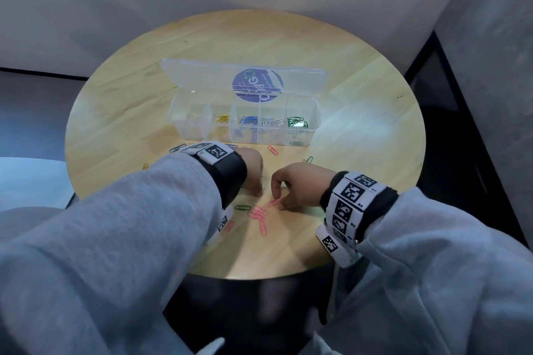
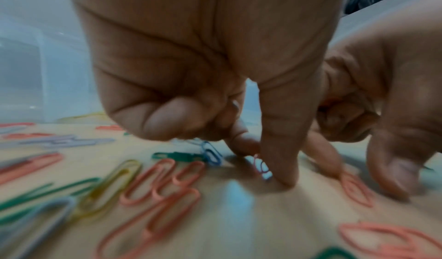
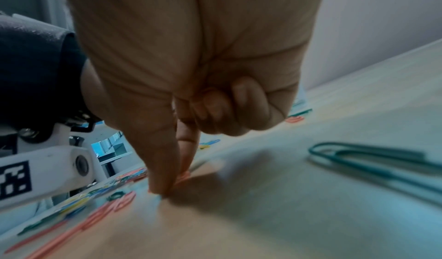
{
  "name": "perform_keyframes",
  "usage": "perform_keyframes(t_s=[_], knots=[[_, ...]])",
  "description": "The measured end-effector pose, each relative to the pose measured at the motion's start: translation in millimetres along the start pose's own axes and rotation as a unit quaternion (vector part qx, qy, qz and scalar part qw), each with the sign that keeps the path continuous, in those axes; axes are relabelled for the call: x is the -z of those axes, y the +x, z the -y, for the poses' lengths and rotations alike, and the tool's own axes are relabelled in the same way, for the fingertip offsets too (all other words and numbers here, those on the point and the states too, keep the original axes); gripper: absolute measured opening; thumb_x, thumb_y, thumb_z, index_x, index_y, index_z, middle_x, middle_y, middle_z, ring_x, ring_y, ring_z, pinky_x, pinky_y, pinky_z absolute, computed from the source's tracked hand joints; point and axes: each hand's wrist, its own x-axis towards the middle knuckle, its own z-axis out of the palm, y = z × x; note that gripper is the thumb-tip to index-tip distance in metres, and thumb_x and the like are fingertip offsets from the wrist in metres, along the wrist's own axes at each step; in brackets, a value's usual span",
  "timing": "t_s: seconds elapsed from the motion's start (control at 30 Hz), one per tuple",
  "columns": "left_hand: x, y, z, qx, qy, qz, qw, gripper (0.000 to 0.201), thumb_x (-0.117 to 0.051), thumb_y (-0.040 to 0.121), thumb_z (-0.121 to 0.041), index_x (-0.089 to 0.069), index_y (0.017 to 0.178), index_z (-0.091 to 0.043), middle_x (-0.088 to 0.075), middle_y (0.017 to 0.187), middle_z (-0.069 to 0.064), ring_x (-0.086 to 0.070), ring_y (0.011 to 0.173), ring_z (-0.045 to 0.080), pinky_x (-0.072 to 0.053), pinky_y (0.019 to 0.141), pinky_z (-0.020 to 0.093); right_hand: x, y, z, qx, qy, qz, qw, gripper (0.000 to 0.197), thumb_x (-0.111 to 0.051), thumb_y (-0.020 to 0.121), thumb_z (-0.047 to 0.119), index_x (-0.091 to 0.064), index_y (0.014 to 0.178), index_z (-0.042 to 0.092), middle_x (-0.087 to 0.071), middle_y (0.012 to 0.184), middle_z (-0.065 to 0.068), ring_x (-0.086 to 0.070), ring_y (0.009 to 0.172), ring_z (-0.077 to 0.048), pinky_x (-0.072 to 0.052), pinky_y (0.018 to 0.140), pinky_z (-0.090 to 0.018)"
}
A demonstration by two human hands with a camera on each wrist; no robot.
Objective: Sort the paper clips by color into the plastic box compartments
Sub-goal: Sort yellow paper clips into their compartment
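While both my hands work low over the round wooden desk (image 1: 360, 89), my left hand (image 1: 253, 170) curls its fingers (image 2: 279, 149) down, pinching a small clip whose colour I cannot tell. Between the hands lies a cluster of pink paper clips (image 1: 259, 215). My right hand (image 1: 297, 184) pinches one pink paper clip (image 1: 273, 202) against the desk. I judge these clips light, thin, springy and slippery, best nipped at one looped end. Beyond sits the open clear plastic box (image 1: 313, 135), colours already separated.
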Motion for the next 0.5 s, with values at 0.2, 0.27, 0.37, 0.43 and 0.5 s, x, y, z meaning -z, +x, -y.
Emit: perform_keyframes(t_s=[0.2, 0.27, 0.37, 0.43, 0.5], knots=[[12.6, -7.9, 19.3, 0.02, -0.286, 0.055, 0.956, 0.017, -0.058, 0.082, -0.008, -0.051, 0.068, -0.011, -0.056, 0.074, 0.009, -0.05, 0.064, 0.022, -0.045, 0.064, 0.029, 0.2, -2.1, 4.7, 0.005, -0.046, 0.03, 0.998, 0.016, -0.06, 0.081, 0.013, -0.054, 0.069, 0.022, -0.053, 0.073, 0.005, -0.051, 0.073, -0.017, -0.041, 0.063, -0.025], [17.2, -12.4, 23.4, 0.028, -0.381, 0.067, 0.922, 0.018, -0.046, 0.086, 0.0, -0.046, 0.07, -0.009, -0.053, 0.075, 0.011, -0.044, 0.057, 0.016, -0.043, 0.056, 0.024, 0.2, -4.0, 3.9, -0.003, -0.038, 0.04, 0.998, 0.022, -0.061, 0.078, 0.013, -0.051, 0.062, 0.024, -0.051, 0.066, 0.008, -0.048, 0.063, -0.013, -0.041, 0.057, -0.024], [20.2, -15.7, 29.2, 0.03, -0.461, 0.065, 0.885, 0.023, -0.037, 0.085, 0.004, -0.042, 0.067, -0.009, -0.05, 0.07, 0.008, -0.039, 0.052, 0.013, -0.041, 0.047, 0.019, 4.4, -7.4, 0.8, -0.011, 0.003, 0.064, 0.998, 0.02, -0.065, 0.077, 0.017, -0.054, 0.062, 0.024, -0.054, 0.065, 0.008, -0.048, 0.061, -0.008, -0.043, 0.06, -0.023], [19.6, -18.2, 32.8, 0.018, -0.505, 0.071, 0.86, 0.023, -0.037, 0.08, 0.004, -0.038, 0.062, -0.01, -0.048, 0.066, 0.007, -0.037, 0.05, 0.012, -0.038, 0.044, 0.016, 11.3, -9.9, -3.4, -0.023, 0.057, 0.073, 0.995, 0.019, -0.067, 0.078, 0.019, -0.055, 0.064, 0.023, -0.055, 0.063, 0.009, -0.048, 0.059, -0.007, -0.041, 0.059, -0.021], [17.5, -21.8, 34.4, 0.005, -0.539, 0.082, 0.838, 0.017, -0.043, 0.069, 0.001, -0.036, 0.061, -0.013, -0.045, 0.062, 0.005, -0.035, 0.045, 0.011, -0.036, 0.041, 0.015, 18.2, -12.3, -8.8, -0.036, 0.139, 0.074, 0.987, 0.019, -0.066, 0.078, 0.014, -0.055, 0.064, 0.02, -0.057, 0.056, 0.01, -0.048, 0.053, -0.007, -0.04, 0.057, -0.02]])
